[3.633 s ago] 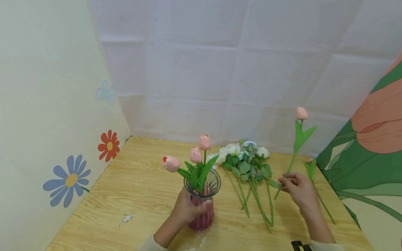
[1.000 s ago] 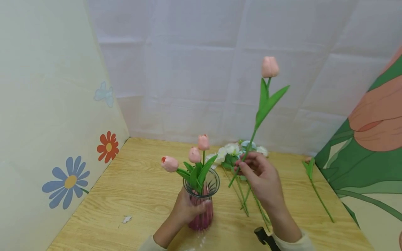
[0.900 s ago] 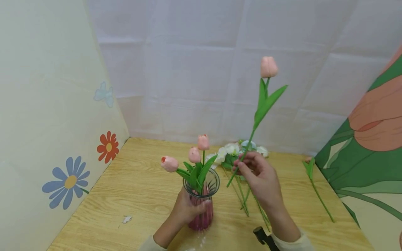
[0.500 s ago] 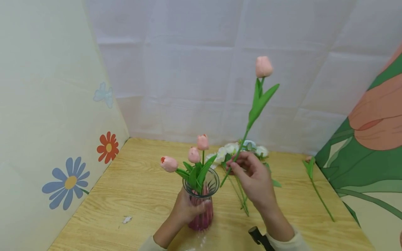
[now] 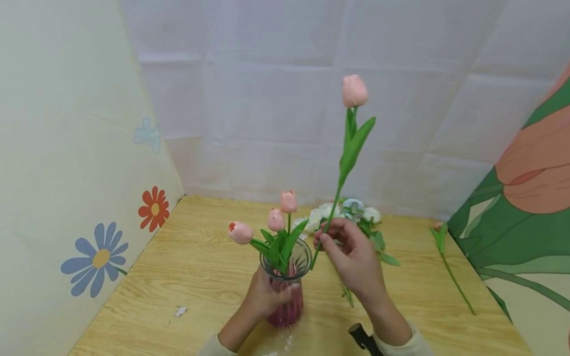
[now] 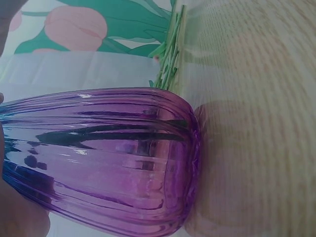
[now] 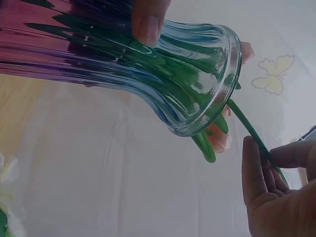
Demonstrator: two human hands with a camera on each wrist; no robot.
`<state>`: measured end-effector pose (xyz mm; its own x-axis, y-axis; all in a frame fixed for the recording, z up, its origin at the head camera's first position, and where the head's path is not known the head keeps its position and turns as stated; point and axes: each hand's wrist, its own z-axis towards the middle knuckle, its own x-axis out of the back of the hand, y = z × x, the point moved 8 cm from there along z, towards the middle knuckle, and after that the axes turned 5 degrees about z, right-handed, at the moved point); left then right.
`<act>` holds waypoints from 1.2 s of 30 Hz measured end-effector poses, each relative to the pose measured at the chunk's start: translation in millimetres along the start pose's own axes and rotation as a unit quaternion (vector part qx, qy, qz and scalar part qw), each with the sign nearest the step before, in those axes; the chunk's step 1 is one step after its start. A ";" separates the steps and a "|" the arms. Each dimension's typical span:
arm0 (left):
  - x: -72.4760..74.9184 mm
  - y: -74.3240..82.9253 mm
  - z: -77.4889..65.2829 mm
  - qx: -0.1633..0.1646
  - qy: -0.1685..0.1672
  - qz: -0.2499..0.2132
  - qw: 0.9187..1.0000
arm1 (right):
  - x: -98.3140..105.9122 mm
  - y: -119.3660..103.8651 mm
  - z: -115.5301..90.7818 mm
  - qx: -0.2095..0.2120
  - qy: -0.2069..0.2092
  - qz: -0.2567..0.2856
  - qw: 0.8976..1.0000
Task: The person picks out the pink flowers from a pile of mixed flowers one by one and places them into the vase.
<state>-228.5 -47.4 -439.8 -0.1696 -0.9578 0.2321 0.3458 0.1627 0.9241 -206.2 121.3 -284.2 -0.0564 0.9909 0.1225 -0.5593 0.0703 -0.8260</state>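
Observation:
A ribbed glass vase, pink at the base and clear at the rim, stands on the wooden table with three pink tulips in it. My left hand grips the vase's body. My right hand pinches the green stem of a fourth pink tulip, held upright with its lower end just right of the vase rim. In the right wrist view the stem runs from my fingers to the rim's edge.
A bunch of white flowers with green leaves lies on the table behind my right hand. One more tulip lies at the right, near a painted panel. A flower-painted wall stands left. A small white scrap lies front left.
My right hand has carried the tulip up from the table's right side and leftward, bringing the stem's lower end close to the vase rim. The left hand and vase have stayed still.

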 end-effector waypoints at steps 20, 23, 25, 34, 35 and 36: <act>0.8 1.2 -0.1 -0.007 0.009 0.001 1.000 | -12.5 2.8 -0.6 0.029 -0.018 -0.019 0.999; 0.9 1.2 -0.3 -0.009 0.009 0.000 1.000 | -15.2 4.1 -2.1 0.033 -0.018 -0.040 0.998; 0.9 0.6 -0.3 -0.008 0.007 -0.003 1.000 | -16.9 4.4 -3.1 0.038 -0.017 -0.055 0.998; 0.5 -2.2 0.1 0.007 0.001 -0.004 1.000 | -24.4 2.2 -8.4 0.076 -0.016 -0.133 0.988; 0.6 -2.3 0.1 0.009 0.001 -0.003 1.000 | -25.2 2.1 -9.2 0.080 -0.016 -0.142 0.986; 0.5 -2.4 0.1 0.011 0.001 -0.003 1.000 | -26.0 2.2 -10.0 0.083 -0.018 -0.148 0.985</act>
<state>-229.5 -48.2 -441.9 -0.1703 -0.9592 0.2259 0.3250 0.1617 0.9318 -197.8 96.9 -294.7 0.1012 0.9252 0.3658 -0.6835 0.3318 -0.6502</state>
